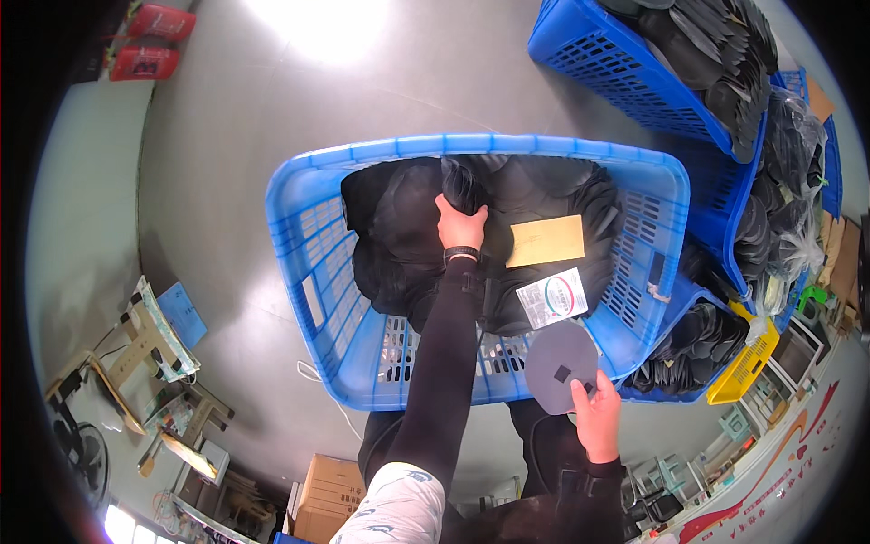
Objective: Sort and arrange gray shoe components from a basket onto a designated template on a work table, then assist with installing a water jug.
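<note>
My left hand (461,227) reaches into a large blue plastic basket (480,145). Its fingers are closed around a bundle of dark, thin rounded pieces (463,186) near the far wall. More black pieces (399,213) of the same sort lie heaped around it. At the near right rim, my right hand (598,422) pinches the edge of a grey, flat oval piece (562,367) with a small dark diamond-shaped mark. A yellow card (546,240) and a white printed label (553,297) rest on the heap to the right of my left hand.
Other blue baskets (616,68) stand at the right, filled with dark flat pieces (693,54), some in clear plastic bags (796,186). A yellow basket (743,363) is beside them. Cardboard boxes (328,499) lie at the lower left, with a fan (89,458) farther left.
</note>
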A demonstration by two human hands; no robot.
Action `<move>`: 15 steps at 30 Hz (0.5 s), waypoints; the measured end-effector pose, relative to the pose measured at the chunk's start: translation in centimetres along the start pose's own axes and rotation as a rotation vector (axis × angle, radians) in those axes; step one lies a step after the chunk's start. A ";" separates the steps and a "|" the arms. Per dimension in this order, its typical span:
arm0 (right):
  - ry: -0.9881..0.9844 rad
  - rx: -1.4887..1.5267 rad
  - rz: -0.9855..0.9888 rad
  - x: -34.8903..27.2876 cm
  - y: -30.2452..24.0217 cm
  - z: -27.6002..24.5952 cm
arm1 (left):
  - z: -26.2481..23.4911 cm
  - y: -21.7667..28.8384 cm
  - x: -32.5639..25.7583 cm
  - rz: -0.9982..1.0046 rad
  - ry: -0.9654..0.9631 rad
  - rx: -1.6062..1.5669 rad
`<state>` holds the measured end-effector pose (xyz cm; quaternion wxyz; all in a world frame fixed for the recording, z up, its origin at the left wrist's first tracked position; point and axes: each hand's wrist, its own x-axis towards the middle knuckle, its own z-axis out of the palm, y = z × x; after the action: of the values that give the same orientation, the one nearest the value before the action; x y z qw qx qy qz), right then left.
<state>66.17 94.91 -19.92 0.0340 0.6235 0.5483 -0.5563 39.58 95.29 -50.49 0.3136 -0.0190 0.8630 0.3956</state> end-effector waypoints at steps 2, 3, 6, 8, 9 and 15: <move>0.066 0.042 0.005 -0.3 -1.0 0.1 | -0.9 -1.9 0.8 -0.070 0.083 -0.034; 0.061 0.052 0.005 -0.6 -1.5 -0.1 | -2.3 -3.7 1.6 -0.041 0.076 -0.109; 0.073 0.072 0.066 -1.7 -2.3 -1.4 | -7.3 -6.4 1.8 0.000 0.027 -0.359; 0.066 0.081 0.031 -2.9 -3.7 -1.8 | -13.4 -6.0 0.7 -0.043 -0.078 -0.539; 0.079 0.067 0.000 -3.6 -4.2 -2.4 | -15.4 -5.1 -0.5 -0.106 -0.134 -0.500; 0.084 -0.060 -0.140 -10.0 -9.6 -4.7 | -31.2 2.6 -10.6 -0.259 -0.382 -0.706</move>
<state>64.53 95.31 -5.38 -0.0092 0.6051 0.6078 -0.5140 30.86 73.12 -27.53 0.4895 -0.1599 0.5913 0.6206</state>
